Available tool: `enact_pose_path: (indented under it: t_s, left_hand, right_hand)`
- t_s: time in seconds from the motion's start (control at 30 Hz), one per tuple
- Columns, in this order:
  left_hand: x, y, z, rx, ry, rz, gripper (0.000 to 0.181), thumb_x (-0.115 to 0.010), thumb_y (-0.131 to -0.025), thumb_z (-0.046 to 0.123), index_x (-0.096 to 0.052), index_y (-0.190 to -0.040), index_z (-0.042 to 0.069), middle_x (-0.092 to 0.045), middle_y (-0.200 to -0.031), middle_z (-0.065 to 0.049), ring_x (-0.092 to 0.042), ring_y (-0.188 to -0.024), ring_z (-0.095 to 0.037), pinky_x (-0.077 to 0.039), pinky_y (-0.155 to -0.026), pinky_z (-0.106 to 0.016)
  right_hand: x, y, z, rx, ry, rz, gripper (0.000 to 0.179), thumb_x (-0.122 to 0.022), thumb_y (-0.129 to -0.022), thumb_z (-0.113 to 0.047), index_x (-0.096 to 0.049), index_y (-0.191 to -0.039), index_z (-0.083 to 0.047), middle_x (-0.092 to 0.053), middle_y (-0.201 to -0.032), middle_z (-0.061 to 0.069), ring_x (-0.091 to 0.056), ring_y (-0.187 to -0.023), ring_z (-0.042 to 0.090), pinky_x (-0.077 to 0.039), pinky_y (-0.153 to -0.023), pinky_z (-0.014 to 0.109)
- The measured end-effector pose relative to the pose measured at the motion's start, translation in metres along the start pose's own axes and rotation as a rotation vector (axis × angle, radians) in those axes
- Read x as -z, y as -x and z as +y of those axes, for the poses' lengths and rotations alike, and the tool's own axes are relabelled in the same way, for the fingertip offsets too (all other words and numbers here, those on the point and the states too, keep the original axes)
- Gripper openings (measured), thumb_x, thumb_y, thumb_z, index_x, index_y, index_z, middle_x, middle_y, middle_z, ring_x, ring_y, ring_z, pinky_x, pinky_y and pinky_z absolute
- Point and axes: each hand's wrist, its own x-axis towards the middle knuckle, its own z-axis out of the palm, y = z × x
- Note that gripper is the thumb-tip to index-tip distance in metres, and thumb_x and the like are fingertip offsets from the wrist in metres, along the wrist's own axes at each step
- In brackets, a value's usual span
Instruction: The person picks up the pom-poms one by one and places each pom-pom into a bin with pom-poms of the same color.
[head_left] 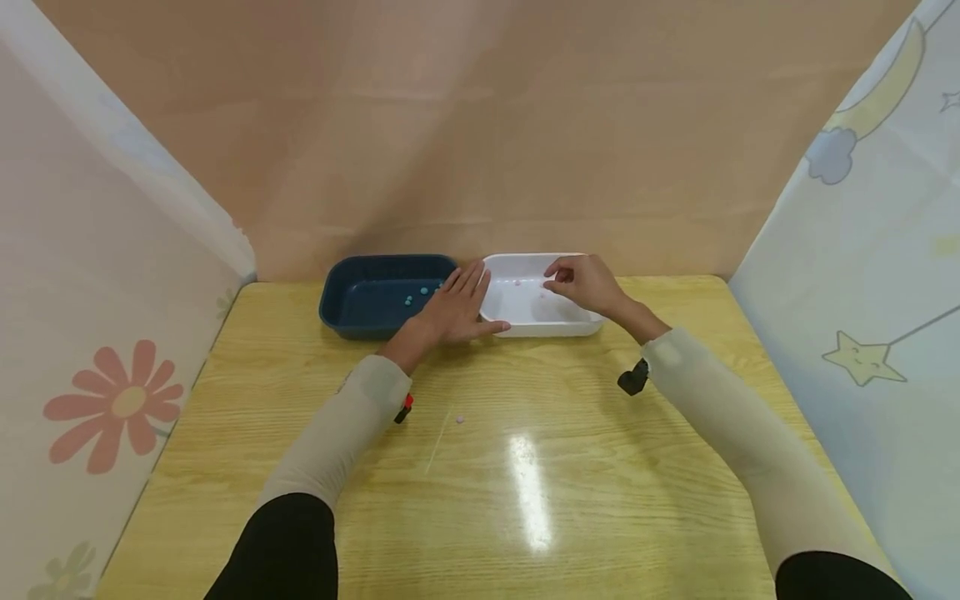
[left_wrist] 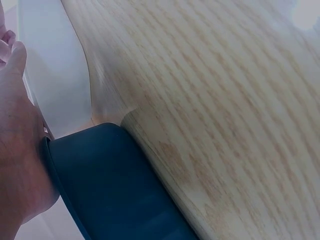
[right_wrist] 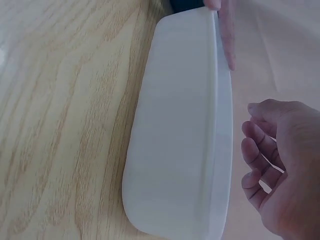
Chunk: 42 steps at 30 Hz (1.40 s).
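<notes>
My left hand lies with straight fingers across the adjoining ends of a dark blue tray and a white tray. Its thumb stretches along the white tray's near rim. Above the right part of the white tray is my right hand. In the right wrist view that hand has loosely curled fingers, and no object shows between them. A few small pink beads lie in the white tray. Several teal beads are in the blue tray, partly hidden by the left hand.
One pink bead lies on the wooden table in front of the trays. A brown backdrop rises directly behind them. Patterned panels stand at both sides.
</notes>
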Motion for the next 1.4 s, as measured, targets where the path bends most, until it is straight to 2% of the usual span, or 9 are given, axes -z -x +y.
enact_pose_path:
  t_s: [0.23,0.4,0.7,0.87,1.17,1.4]
  left_hand:
    - [-0.002,0.0,0.0,0.005,0.008,-0.027,0.114,-0.032,-0.098,0.085,0.004,-0.17,0.005,0.012,-0.178,-0.012,0.012,-0.164,-0.025,0.008,-0.132,-0.044]
    - [-0.001,0.001,0.0,0.006,0.002,-0.03,0.113,-0.031,-0.098,0.085,0.008,-0.169,0.007,0.015,-0.177,-0.012,0.013,-0.164,-0.025,0.009,-0.131,-0.043]
    - [0.0,0.002,0.003,0.0,0.007,-0.014,0.113,-0.032,-0.098,0.085,0.006,-0.17,0.006,0.013,-0.178,-0.012,0.011,-0.165,-0.026,0.008,-0.132,-0.044]
    - [0.0,0.002,0.003,0.004,0.018,-0.014,0.112,-0.034,-0.099,0.083,0.004,-0.17,0.005,0.012,-0.178,-0.013,0.011,-0.165,-0.026,0.008,-0.132,-0.044]
    - [0.0,0.003,0.002,0.002,0.03,-0.011,0.112,-0.036,-0.099,0.082,0.002,-0.17,0.004,0.009,-0.178,-0.013,0.009,-0.165,-0.026,0.007,-0.132,-0.044]
    - [-0.001,0.004,0.0,-0.005,0.036,-0.008,0.111,-0.036,-0.1,0.081,0.002,-0.17,0.005,0.01,-0.178,-0.013,0.011,-0.165,-0.025,0.007,-0.132,-0.044]
  right_hand:
    - [0.006,0.024,-0.019,0.052,-0.044,0.034,0.014,-0.081,-0.095,-0.016,-0.08,-0.104,-0.004,-0.073,-0.082,0.004,-0.065,-0.075,0.019,-0.05,-0.068,0.03]
    - [0.006,0.042,-0.032,0.079,-0.089,-0.003,0.013,-0.08,-0.096,-0.013,-0.08,-0.106,-0.004,-0.071,-0.082,0.002,-0.064,-0.076,0.018,-0.05,-0.07,0.028]
    - [-0.005,0.065,-0.049,0.104,-0.16,-0.094,0.013,-0.079,-0.096,-0.011,-0.08,-0.106,-0.002,-0.073,-0.083,-0.002,-0.065,-0.075,0.015,-0.053,-0.067,0.028]
    - [-0.02,0.074,-0.056,0.152,-0.184,-0.129,0.014,-0.081,-0.094,-0.009,-0.08,-0.106,-0.001,-0.074,-0.083,-0.003,-0.066,-0.074,0.012,-0.055,-0.068,0.031]
    - [-0.057,0.085,-0.071,0.224,-0.244,-0.242,0.018,-0.082,-0.093,-0.009,-0.079,-0.107,0.002,-0.074,-0.085,-0.004,-0.066,-0.076,0.008,-0.06,-0.071,0.042]
    - [-0.08,0.088,-0.08,0.264,-0.253,-0.299,0.021,-0.082,-0.093,-0.011,-0.079,-0.11,0.002,-0.075,-0.09,-0.002,-0.066,-0.078,0.005,-0.06,-0.072,0.031]
